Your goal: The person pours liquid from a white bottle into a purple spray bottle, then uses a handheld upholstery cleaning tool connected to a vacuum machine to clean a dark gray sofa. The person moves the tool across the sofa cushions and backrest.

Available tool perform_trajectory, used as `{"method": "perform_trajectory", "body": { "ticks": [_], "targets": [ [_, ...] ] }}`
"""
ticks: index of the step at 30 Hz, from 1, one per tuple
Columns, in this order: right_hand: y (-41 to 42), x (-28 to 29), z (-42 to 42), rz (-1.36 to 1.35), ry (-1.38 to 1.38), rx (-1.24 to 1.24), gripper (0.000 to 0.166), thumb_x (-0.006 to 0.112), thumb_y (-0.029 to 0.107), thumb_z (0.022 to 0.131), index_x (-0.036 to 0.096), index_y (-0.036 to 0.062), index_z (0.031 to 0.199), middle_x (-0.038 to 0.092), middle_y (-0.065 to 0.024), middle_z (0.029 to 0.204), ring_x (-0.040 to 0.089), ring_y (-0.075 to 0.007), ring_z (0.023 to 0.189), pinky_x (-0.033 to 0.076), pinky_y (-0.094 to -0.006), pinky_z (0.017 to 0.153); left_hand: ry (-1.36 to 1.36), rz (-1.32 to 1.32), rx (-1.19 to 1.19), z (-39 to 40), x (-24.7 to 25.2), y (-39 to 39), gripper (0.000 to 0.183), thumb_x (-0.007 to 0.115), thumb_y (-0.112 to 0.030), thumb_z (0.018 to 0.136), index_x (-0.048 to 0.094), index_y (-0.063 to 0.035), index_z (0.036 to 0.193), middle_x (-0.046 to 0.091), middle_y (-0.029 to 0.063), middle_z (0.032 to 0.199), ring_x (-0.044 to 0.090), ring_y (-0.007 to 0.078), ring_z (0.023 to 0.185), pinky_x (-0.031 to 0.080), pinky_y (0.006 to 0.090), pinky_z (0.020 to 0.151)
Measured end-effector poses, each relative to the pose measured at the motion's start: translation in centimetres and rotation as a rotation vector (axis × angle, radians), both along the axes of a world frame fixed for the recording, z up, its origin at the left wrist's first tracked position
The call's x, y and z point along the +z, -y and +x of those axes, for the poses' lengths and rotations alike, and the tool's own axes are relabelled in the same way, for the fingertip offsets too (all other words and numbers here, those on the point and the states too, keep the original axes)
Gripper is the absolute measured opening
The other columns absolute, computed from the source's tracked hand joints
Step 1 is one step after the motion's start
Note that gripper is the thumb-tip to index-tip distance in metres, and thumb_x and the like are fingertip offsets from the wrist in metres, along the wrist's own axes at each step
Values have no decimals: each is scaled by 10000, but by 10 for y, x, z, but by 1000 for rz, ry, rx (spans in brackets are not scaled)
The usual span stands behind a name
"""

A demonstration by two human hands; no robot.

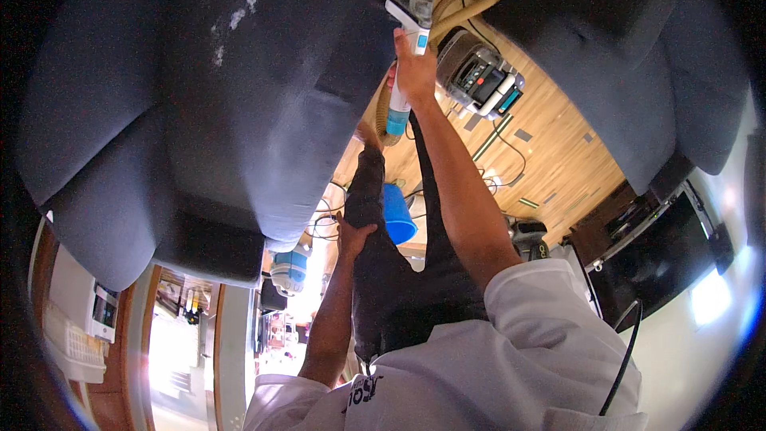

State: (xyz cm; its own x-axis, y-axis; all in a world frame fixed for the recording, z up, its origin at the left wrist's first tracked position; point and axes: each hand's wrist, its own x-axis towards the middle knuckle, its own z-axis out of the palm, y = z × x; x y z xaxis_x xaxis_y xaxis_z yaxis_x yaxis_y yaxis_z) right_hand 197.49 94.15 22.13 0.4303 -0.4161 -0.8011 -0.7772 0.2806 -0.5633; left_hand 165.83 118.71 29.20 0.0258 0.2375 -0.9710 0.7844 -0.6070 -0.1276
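Observation:
My right hand is closed around the white and blue handle of an upholstery cleaner's hand nozzle. The nozzle's clear head lies at the edge of a dark grey sofa. White foamy patches mark the sofa's fabric to the left of it. A tan ribbed hose runs from the handle and loops on the floor side. Beside my right wrist stands the cleaner's main unit, with a dark tank and a control panel. My left hand rests on my dark-trousered leg, thumb spread, with nothing in it.
Black cables trail over the wooden floor. A blue bucket is between my legs. Another dark grey sofa section stands at the right, with a television below it. A teal and white appliance is at lower left.

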Motion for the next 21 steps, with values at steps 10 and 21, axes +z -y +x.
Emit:
{"method": "perform_trajectory", "body": {
  "ticks": [10, 21],
  "targets": [
    [-93, 5, -112, 101, -81, -36, 395, 665, 447, 954, 583, 68, 881, 507, -25, 514, 504, -147, 387, 410, -318, 367, 70, -28, -119, -47, -14, -45, 1364, 917, -395, 578, 77, 52, 1555, 447, 302, 1466, 460, 399, 1360, 358, 426, 1146],
    [-123, 23, -207, 311, -107, 146, 360, 689, 404, 952, 589, 71, 859, 515, -7, 508, 496, -117, 369, 395, -293, 350, 90, -51, -86, -93, -25, -59, 1325, 919, -330, 584, 96, 66, 1545, 486, 274, 1450, 477, 373, 1349, 348, 404, 1156]
  ]
}}
